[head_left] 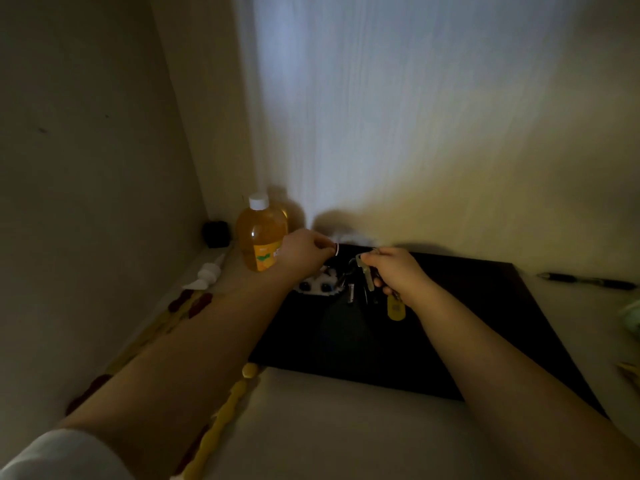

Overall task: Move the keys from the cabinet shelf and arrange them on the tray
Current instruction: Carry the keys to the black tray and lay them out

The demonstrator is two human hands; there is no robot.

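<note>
Over the far end of a dark tray (415, 341), the right hand (394, 271) pinches a bunch of keys (363, 278), yellow tag (396, 309) dangling. At nine o'clock, the left hand (304, 252) grips a small ring (336, 249), apparently to spread the bunch flat for arranging. An orange bottle (261, 233) stands just left.

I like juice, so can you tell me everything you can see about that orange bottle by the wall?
The orange bottle looks like clear plastic, filled nearly to the neck with orange-yellow liquid. It has a white screw cap, which is on, and an orange label with small print too blurred to read. It stands upright near the back corner, close to the wall. The left hand reaches across its lower right side in this view; whether they touch cannot be told.
</note>
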